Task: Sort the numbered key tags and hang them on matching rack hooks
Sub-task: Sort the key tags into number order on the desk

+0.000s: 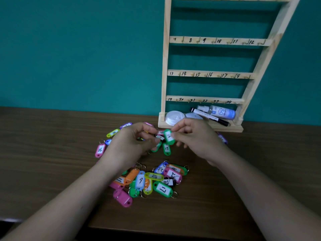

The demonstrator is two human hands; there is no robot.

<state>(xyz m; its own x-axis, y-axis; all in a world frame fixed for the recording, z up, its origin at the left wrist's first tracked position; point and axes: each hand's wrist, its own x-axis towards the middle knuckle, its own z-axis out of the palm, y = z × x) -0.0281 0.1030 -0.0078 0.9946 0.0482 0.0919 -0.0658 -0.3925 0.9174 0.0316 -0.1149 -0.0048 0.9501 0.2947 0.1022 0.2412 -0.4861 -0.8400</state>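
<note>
Glossy oblong plastic tags (140, 180) lay heaped on wood-grain tabletop (52, 153). Left hand (133, 143) curled, grip unclear, hid several tags. Right hand (192, 134) pinched green tag (168, 137) above far pile, number unreadable. Slatted pale-wood rack (217, 74) behind, top cut off.

rack (217, 40) top cut off above; number on held green tag (168, 139) unreadable.

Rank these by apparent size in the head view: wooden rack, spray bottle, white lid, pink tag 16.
1. wooden rack
2. spray bottle
3. white lid
4. pink tag 16, smallest though nearer the camera
</note>
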